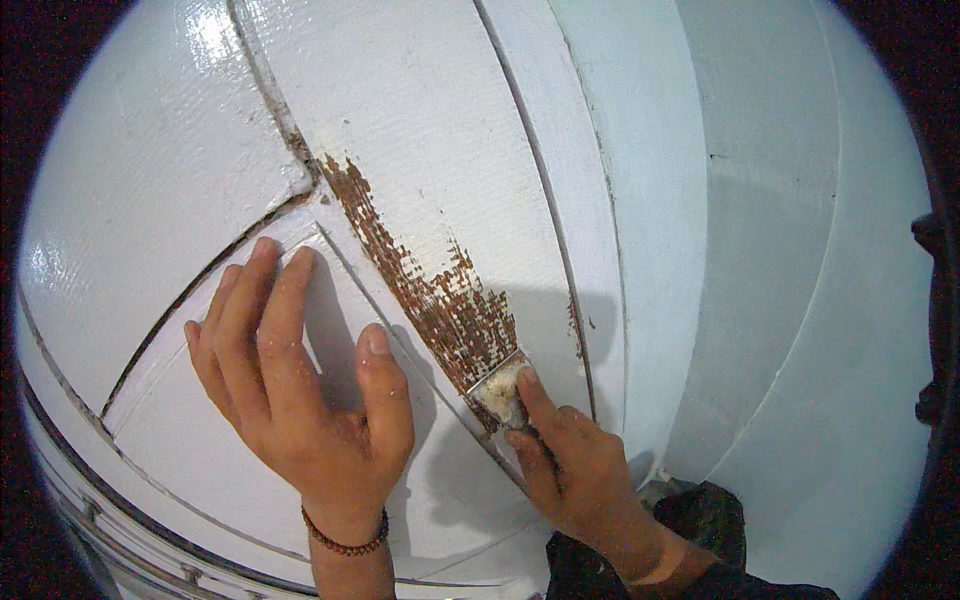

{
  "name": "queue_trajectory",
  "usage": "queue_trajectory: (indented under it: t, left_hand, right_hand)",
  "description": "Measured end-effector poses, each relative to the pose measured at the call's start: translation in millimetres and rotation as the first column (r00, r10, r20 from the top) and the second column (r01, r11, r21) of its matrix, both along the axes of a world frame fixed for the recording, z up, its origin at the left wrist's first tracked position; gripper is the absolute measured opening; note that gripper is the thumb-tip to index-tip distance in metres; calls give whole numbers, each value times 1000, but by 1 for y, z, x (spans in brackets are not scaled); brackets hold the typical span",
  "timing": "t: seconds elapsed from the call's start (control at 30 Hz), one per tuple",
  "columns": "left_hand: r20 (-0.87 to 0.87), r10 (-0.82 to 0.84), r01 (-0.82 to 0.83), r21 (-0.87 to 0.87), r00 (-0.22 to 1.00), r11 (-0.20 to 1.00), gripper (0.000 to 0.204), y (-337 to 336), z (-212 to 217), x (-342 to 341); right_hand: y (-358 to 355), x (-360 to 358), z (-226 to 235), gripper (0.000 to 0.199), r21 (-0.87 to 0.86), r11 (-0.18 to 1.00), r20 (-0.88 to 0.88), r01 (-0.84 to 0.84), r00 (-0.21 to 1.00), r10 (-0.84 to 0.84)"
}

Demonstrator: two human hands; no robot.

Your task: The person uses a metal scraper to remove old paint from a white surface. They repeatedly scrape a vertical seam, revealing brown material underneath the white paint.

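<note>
A small flat scraper is sitting near the centre of the view, slightly toward 5 o'clock, its short blade caked with pale paste and pointing up toward 11 o'clock. It is lying pressed against a white painted wooden door panel, right at the lower end of a scraped strip where the white coat is missing and brown wood is showing in ragged flecks. That bare strip is running diagonally from about 11 o'clock, where 2 grooves are meeting, down toward the blade. The panel itself is looking glossy and faintly textured, filling the view from 9 o'clock through 12 o'clock.
</note>
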State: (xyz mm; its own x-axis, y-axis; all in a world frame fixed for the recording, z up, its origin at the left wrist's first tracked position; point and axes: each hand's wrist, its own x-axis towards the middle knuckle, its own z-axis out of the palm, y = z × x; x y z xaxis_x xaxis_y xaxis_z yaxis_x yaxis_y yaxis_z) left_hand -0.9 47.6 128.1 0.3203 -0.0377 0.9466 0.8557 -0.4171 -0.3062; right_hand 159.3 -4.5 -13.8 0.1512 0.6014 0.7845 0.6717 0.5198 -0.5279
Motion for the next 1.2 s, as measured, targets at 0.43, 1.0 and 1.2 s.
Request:
queue_trajectory:
  t: [0.43,1.0,1.2]
  left_hand:
    - [15,-23,23,-24,1000,999,46,-1,0,-3]
    - [31,-7,7,-26,1000,1000,44,1,0,-5]
    - [33,-10,11,-23,999,1000,44,1,0,-7]
  right_hand:
    - [7,-1,5,57,87,995,-7,40,999,-40]
    - [-11,5,2,57,-11,996,64,83,995,-82]
    - [-3,12,11,58,-26,992,120,120,986,-116]
